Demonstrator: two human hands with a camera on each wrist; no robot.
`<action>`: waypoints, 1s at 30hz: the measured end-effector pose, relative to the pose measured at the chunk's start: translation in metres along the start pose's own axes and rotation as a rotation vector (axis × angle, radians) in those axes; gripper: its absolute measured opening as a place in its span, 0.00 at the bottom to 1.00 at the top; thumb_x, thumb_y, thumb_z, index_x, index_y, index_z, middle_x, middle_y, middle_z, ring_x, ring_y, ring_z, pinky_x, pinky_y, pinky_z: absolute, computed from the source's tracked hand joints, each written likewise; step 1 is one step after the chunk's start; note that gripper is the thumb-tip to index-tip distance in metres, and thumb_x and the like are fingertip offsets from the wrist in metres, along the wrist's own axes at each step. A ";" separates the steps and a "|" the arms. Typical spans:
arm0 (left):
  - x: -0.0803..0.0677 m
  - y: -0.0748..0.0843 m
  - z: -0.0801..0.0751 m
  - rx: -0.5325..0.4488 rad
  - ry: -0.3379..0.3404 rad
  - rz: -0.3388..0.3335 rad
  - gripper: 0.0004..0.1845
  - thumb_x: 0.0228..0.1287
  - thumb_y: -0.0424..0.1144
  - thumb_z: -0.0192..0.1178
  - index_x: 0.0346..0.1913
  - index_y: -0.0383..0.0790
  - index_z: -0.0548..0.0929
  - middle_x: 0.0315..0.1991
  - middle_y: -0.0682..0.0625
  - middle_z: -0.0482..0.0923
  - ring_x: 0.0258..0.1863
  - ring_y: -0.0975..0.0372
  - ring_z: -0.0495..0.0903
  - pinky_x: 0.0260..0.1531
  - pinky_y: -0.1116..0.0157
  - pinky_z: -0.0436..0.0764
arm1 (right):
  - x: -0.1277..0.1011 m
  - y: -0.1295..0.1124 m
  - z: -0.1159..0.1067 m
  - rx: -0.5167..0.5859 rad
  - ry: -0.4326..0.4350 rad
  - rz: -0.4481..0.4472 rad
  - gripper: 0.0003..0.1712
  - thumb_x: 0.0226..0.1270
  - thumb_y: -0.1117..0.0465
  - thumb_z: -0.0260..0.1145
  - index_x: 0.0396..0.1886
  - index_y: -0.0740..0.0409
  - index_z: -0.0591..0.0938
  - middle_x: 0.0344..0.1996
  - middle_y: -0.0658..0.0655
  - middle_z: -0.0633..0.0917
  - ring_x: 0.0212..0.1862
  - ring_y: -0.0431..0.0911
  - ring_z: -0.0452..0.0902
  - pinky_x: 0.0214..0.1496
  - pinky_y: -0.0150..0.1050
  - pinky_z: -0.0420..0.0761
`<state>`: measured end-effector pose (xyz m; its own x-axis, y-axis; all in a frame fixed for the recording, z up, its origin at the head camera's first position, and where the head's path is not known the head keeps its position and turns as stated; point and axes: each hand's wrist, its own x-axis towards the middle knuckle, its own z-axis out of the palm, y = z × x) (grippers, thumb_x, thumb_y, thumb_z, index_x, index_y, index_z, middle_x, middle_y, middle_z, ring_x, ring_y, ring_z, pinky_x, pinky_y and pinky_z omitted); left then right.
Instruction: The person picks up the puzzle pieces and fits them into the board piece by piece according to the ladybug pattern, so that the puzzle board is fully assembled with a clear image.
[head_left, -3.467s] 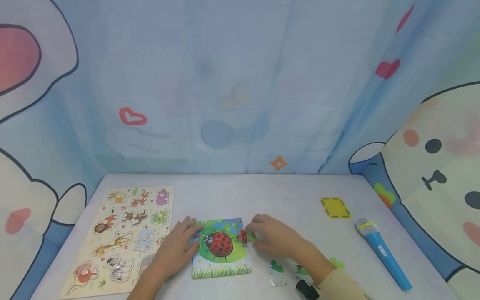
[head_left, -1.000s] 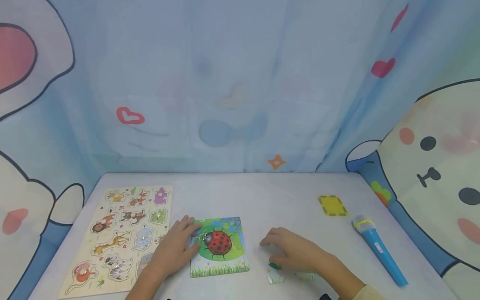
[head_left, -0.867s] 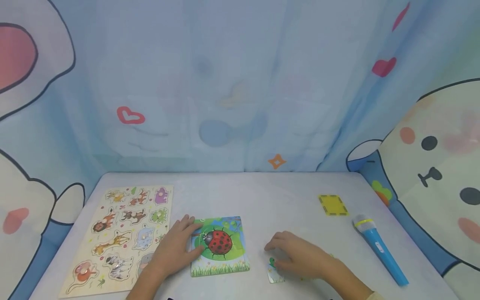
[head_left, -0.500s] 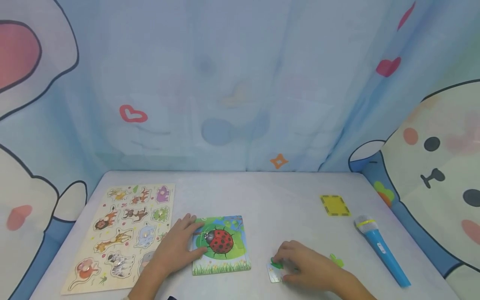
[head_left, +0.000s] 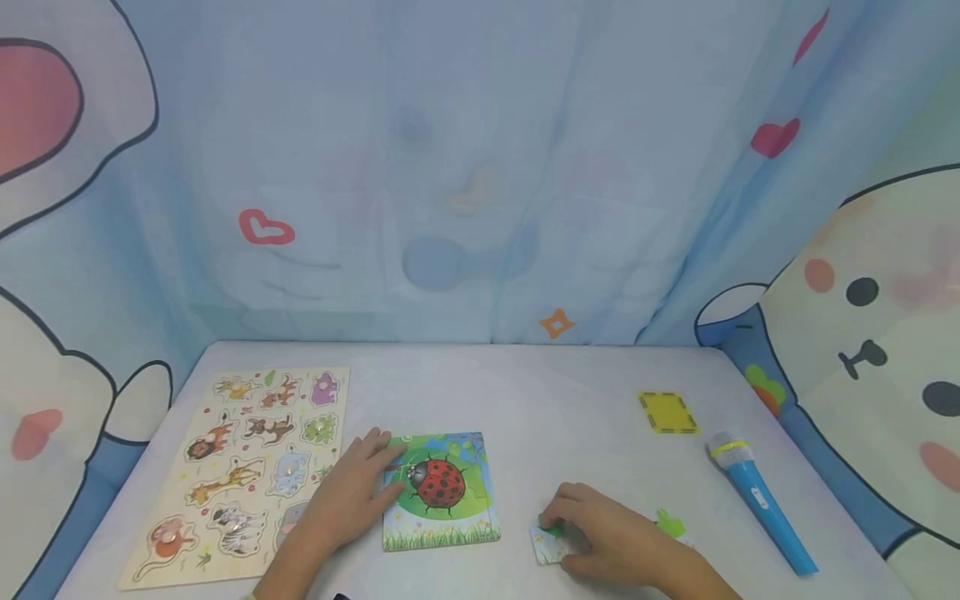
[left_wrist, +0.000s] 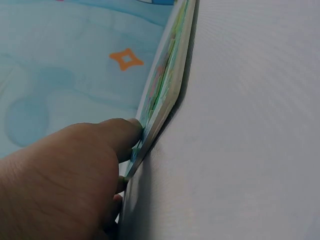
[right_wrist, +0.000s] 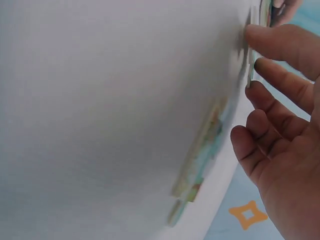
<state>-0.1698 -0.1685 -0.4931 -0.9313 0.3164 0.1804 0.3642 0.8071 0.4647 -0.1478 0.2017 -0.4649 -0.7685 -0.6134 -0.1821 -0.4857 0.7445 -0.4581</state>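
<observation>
Far left on the table (head_left: 525, 400): animal peg board (head_left: 247, 467), untouched. Next, your left hand (head_left: 348, 500) lay flat w/ fingers straight, pressing the left edge of the ladybug puzzle board (head_left: 442, 492); it gripped nothing, just pinned the board. Right of that, your right hand (head_left: 607, 537) had fingers curled over the small puzzle piece (head_left: 550, 543) lying near the front edge, fingertips at its green top; whether the piece was actually pinched, can't tell. Piece looked thin, stiff, very light, likely slick on the cloth, so best taken by opposite edges, thumb & forefinger. Green scrap (head_left: 670, 525) just beyond the wrist; yellow card (head_left: 667, 412) and blue toy mic (head_left: 761, 504) far right.
</observation>
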 end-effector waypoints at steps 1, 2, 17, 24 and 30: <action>0.000 0.000 0.000 0.003 0.000 -0.003 0.27 0.65 0.48 0.63 0.65 0.43 0.76 0.69 0.42 0.67 0.72 0.49 0.57 0.72 0.52 0.54 | 0.001 0.000 -0.001 0.003 0.006 -0.015 0.20 0.54 0.52 0.76 0.47 0.35 0.80 0.44 0.33 0.74 0.47 0.32 0.71 0.54 0.36 0.80; 0.000 0.000 0.000 0.004 -0.001 -0.005 0.26 0.66 0.47 0.63 0.65 0.43 0.76 0.69 0.42 0.67 0.72 0.49 0.57 0.73 0.52 0.53 | 0.002 0.001 -0.002 0.009 0.013 -0.032 0.20 0.55 0.53 0.75 0.46 0.35 0.80 0.44 0.33 0.74 0.47 0.32 0.71 0.53 0.36 0.80; 0.002 -0.002 0.003 -0.012 -0.008 -0.022 0.26 0.67 0.47 0.62 0.66 0.46 0.76 0.70 0.45 0.66 0.73 0.51 0.56 0.73 0.53 0.52 | 0.039 -0.024 -0.010 0.023 0.089 -0.210 0.19 0.57 0.56 0.74 0.47 0.34 0.80 0.44 0.35 0.74 0.49 0.36 0.72 0.54 0.35 0.79; 0.002 0.000 0.000 -0.018 0.002 -0.014 0.26 0.66 0.45 0.62 0.66 0.45 0.76 0.69 0.44 0.67 0.73 0.50 0.57 0.72 0.52 0.54 | 0.061 -0.046 -0.008 0.023 0.093 -0.290 0.17 0.57 0.56 0.74 0.47 0.40 0.83 0.43 0.39 0.75 0.47 0.36 0.72 0.51 0.31 0.78; 0.001 -0.001 0.000 -0.001 0.007 -0.001 0.26 0.66 0.46 0.62 0.66 0.44 0.76 0.69 0.43 0.67 0.72 0.49 0.57 0.72 0.51 0.55 | 0.080 -0.063 0.003 -0.023 0.105 -0.350 0.16 0.57 0.55 0.74 0.46 0.40 0.84 0.43 0.40 0.74 0.43 0.35 0.71 0.45 0.26 0.76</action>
<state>-0.1712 -0.1693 -0.4934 -0.9315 0.3125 0.1861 0.3637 0.8066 0.4660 -0.1777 0.1054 -0.4531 -0.5918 -0.8027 0.0737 -0.7355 0.5003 -0.4569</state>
